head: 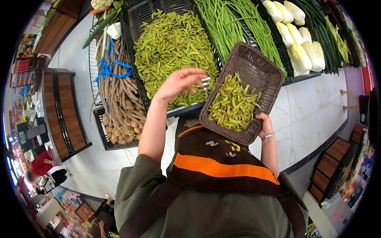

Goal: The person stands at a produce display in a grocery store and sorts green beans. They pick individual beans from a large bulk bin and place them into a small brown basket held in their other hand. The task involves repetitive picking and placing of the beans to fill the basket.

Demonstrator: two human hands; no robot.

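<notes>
My right hand point(265, 127) grips the near right rim of a dark brown woven basket point(254, 64). The basket is tilted in front of my apron, with a heap of green edamame pods point(233, 102) in its lower part. My left hand point(181, 83) hovers over the near end of a black crate point(140, 22) of edamame pods point(178, 47). Its fingers are bent and apart, and I see nothing between them. The basket's left side overlaps the crate's near right corner.
Long beans point(253, 28), napa cabbages point(300, 56) and cucumbers point(318, 35) lie to the right. On the left are long brown roots point(114, 59) tied with blue ribbon point(107, 70), above potatoes point(128, 125) in a black crate. A person in red point(40, 165) is farther left.
</notes>
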